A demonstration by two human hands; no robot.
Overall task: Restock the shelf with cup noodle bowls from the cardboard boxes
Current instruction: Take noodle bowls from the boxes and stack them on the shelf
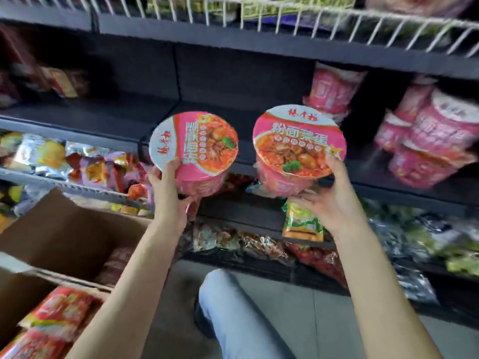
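Note:
My left hand (pixel 168 193) grips a pink cup noodle bowl (pixel 199 149) from below, thumb on its lid, the lid tilted toward me. My right hand (pixel 329 195) holds a second pink noodle bowl (pixel 298 149) the same way, to the right. Both bowls hang in front of the dark middle shelf (pixel 155 110), whose left and centre part is bare. Several matching pink bowls (pixel 425 141) stand stacked on that shelf at the right. An open cardboard box (pixel 64 229) sits at lower left, a pink bowl (pixel 116 265) showing inside.
A second box (pixel 51 320) at bottom left holds red noodle packs. Snack bags (pixel 77 161) fill the lower shelves at left, with more bags (pixel 303 221) under the bowls. A white wire rack (pixel 311 19) edges the top shelf. My knee (pixel 228 301) is over the grey floor.

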